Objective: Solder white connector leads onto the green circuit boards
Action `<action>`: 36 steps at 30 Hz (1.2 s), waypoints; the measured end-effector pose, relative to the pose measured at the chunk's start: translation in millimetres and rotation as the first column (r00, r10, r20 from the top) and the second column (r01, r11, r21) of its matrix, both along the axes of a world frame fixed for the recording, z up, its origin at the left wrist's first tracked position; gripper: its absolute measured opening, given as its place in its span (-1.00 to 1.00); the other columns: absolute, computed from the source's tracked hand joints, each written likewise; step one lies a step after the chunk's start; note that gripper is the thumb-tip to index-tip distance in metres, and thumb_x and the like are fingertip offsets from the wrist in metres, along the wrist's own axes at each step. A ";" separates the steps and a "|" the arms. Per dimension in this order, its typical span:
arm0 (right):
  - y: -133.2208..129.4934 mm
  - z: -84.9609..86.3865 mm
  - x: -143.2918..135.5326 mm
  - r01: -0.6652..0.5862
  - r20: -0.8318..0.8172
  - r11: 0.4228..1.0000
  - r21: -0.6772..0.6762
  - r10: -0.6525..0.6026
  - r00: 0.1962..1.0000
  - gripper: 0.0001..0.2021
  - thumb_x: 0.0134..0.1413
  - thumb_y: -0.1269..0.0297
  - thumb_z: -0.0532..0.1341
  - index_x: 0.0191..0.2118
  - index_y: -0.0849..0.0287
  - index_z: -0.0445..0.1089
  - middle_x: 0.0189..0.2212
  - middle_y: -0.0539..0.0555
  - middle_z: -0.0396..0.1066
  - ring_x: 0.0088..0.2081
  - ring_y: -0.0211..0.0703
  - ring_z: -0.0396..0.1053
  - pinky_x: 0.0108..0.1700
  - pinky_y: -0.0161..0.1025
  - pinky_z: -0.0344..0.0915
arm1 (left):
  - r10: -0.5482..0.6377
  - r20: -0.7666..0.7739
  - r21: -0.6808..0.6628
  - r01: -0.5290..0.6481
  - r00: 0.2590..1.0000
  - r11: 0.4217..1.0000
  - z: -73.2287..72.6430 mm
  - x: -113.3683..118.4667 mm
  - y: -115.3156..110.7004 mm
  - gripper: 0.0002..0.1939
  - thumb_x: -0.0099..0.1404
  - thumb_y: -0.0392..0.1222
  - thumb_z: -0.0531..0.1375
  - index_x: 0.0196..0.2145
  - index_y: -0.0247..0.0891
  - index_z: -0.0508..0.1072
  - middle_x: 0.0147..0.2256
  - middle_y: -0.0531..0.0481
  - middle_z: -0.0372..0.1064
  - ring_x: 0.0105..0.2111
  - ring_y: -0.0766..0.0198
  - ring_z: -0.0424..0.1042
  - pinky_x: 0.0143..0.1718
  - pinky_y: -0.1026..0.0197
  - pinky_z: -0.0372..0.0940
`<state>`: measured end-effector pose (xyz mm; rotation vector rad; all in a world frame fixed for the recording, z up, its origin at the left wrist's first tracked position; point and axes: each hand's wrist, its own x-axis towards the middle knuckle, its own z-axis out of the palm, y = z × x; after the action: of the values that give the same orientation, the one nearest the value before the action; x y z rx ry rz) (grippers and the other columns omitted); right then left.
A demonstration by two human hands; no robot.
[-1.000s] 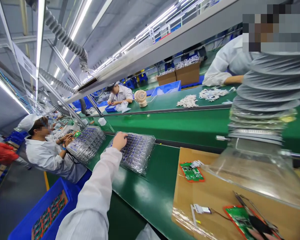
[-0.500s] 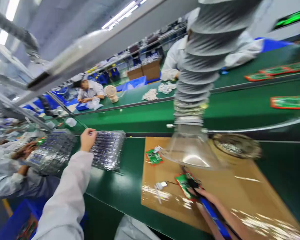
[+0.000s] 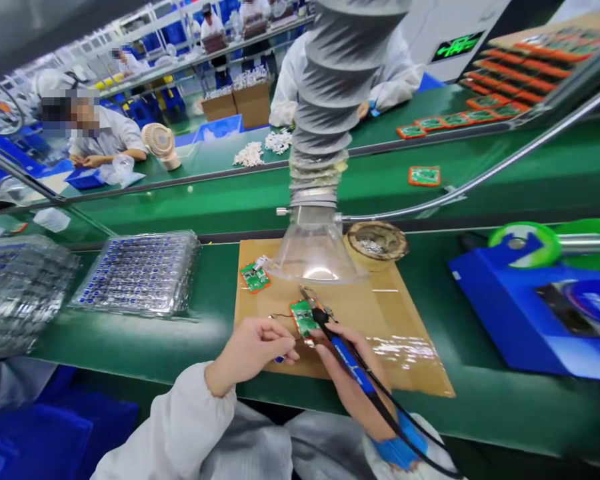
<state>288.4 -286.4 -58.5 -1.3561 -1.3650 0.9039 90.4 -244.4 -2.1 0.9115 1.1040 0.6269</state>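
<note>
My left hand point(image 3: 253, 350) is closed in a pinch just left of the middle board. A small blue part point(image 3: 279, 359) shows under its fingertips; most of it is hidden. My right hand point(image 3: 353, 373) grips a soldering iron point(image 3: 349, 360) with a blue and black handle. The iron slants over a green circuit board point(image 3: 301, 319) with an orange edge, its tip pointing away from me. A thin dark wire runs from the board's left side. Farther back on the brown mat point(image 3: 390, 320) lies another circuit board point(image 3: 253, 279) with a white connector.
A clear fume hood point(image 3: 313, 247) on a grey hose hangs above the mat. Behind it sits a round dish point(image 3: 377, 233). Plastic trays point(image 3: 140, 273) of blue-ended parts stand left; a blue solder-reel machine point(image 3: 520, 313) stands right. Co-workers sit across the green conveyor point(image 3: 220, 210).
My left hand has come from the plastic trays to the middle board, now with a small blue part. My view has turned right. The right hand keeps the soldering iron over the board.
</note>
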 end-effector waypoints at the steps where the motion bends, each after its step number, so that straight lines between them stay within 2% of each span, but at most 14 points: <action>1: -1.6 2.1 -4.5 0.024 -0.087 0.999 -0.024 -0.026 0.996 -0.69 0.26 0.10 0.29 0.06 0.00 0.36 -0.11 0.10 0.60 -0.07 -0.02 0.59 0.01 -0.05 0.53 | -0.001 -0.008 0.003 0.001 1.000 1.000 -0.5 2.7 0.8 -0.52 0.05 0.15 0.46 -0.37 -0.35 0.50 -0.44 -0.10 0.59 -0.47 0.31 0.54 -0.34 0.29 0.41; 4: -1.6 10.4 -17.2 0.031 -0.302 0.995 -0.095 -0.059 0.952 -0.66 0.20 0.11 0.35 0.04 0.00 0.34 -0.18 0.07 0.58 -0.19 -0.09 0.58 -0.12 -0.11 0.56 | -0.010 -0.027 0.020 0.010 1.000 1.000 0.9 6.9 1.4 -0.53 0.06 0.15 0.46 -0.40 -0.34 0.50 -0.47 -0.09 0.58 -0.47 0.30 0.54 -0.32 0.27 0.44; 6: 1.1 16.2 -22.8 0.029 -0.377 0.992 -0.125 -0.074 0.923 -0.66 0.17 0.12 0.37 0.00 0.01 0.35 -0.25 0.03 0.56 -0.27 -0.14 0.56 -0.19 -0.16 0.56 | -0.007 -0.029 0.038 0.008 1.000 0.999 1.5 9.3 0.7 -0.55 0.07 0.13 0.45 -0.42 -0.34 0.50 -0.48 -0.08 0.58 -0.47 0.30 0.53 -0.30 0.26 0.45; 13: 8.7 25.8 -28.0 0.069 -0.447 0.991 -0.117 -0.114 0.887 -0.69 0.09 0.17 0.42 -0.10 0.03 0.37 -0.38 -0.04 0.53 -0.39 -0.20 0.54 -0.27 -0.23 0.54 | 0.051 -0.117 0.128 -0.036 0.992 0.991 -0.9 16.9 -1.6 -0.74 0.10 -0.08 0.42 -0.46 -0.32 0.51 -0.46 -0.07 0.58 -0.44 0.29 0.53 -0.33 0.31 0.39; 19: 9.8 22.2 -31.2 0.105 -0.393 0.991 -0.080 -0.128 0.911 -0.74 0.11 0.22 0.40 -0.11 0.04 0.39 -0.39 -0.04 0.53 -0.40 -0.23 0.52 -0.30 -0.30 0.53 | 0.034 -0.180 0.184 0.000 0.983 0.983 -3.3 16.9 -3.5 -0.84 0.16 -0.14 0.34 -0.45 -0.30 0.53 -0.47 -0.04 0.57 -0.45 0.29 0.51 -0.35 0.30 0.37; 23: 7.7 14.3 -30.7 0.091 -0.340 0.993 -0.074 -0.111 0.934 -0.75 0.15 0.21 0.38 -0.07 0.02 0.40 -0.36 -0.02 0.53 -0.38 -0.22 0.52 -0.27 -0.29 0.53 | 0.001 -0.293 0.261 0.079 0.956 0.962 -5.3 13.9 1.2 -0.84 0.22 -0.15 0.28 -0.45 -0.28 0.53 -0.50 -0.01 0.53 -0.50 0.30 0.45 -0.43 0.29 0.30; 25: 6.6 8.6 -25.5 0.126 -0.269 0.991 -0.055 -0.136 0.953 -0.75 0.15 0.20 0.38 -0.06 0.02 0.42 -0.31 0.00 0.55 -0.34 -0.20 0.54 -0.23 -0.26 0.53 | 0.017 -0.402 0.374 0.147 0.915 0.916 -6.8 11.4 9.0 -0.84 0.24 -0.18 0.26 -0.46 -0.27 0.54 -0.50 0.00 0.50 -0.48 0.29 0.42 -0.40 0.25 0.28; 28: 4.5 -0.4 -9.0 0.248 -0.114 0.969 0.004 -0.246 0.962 -0.72 0.11 0.17 0.41 -0.06 0.04 0.49 -0.18 0.08 0.58 -0.22 -0.11 0.58 -0.12 -0.18 0.52 | 0.125 -0.551 0.577 0.268 0.825 0.772 -11.9 7.6 25.8 -0.87 0.23 -0.29 0.26 -0.48 -0.24 0.54 -0.41 -0.01 0.53 -0.30 0.20 0.46 -0.15 0.12 0.30; 30: 1.9 -5.8 5.7 0.311 -0.023 0.949 0.046 -0.310 0.950 -0.72 0.12 0.17 0.41 -0.05 0.04 0.53 -0.15 0.10 0.59 -0.19 -0.07 0.59 -0.10 -0.16 0.52 | 0.143 -0.611 0.608 0.346 0.779 0.714 -17.5 6.5 35.7 -0.85 0.21 -0.35 0.27 -0.50 -0.23 0.52 -0.35 -0.01 0.54 -0.21 0.17 0.45 -0.05 0.06 0.26; 33: -4.0 -12.0 24.5 0.302 0.027 0.944 0.133 -0.308 0.951 -0.80 0.21 0.20 0.34 -0.07 0.06 0.55 -0.28 0.07 0.59 -0.27 -0.10 0.58 -0.17 -0.18 0.51 | 0.110 -0.672 0.563 0.408 0.732 0.719 -26.7 7.4 42.7 -0.83 0.20 -0.37 0.29 -0.53 -0.23 0.51 -0.33 0.00 0.52 -0.20 0.16 0.43 -0.02 0.02 0.23; 36: -10.3 -16.1 32.3 0.310 -0.016 0.925 0.221 -0.315 0.949 -0.86 0.27 0.21 0.26 -0.14 0.09 0.53 -0.36 0.05 0.55 -0.34 -0.13 0.55 -0.27 -0.23 0.48 | 0.117 -0.690 0.543 0.404 0.714 0.736 -32.0 9.2 43.0 -0.83 0.21 -0.36 0.30 -0.53 -0.23 0.50 -0.32 0.00 0.52 -0.17 0.14 0.42 0.00 -0.01 0.21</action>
<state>320.7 -296.7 -74.6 -1.3621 -1.1798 0.5100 99.6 -201.4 -34.2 1.9837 1.4671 0.5476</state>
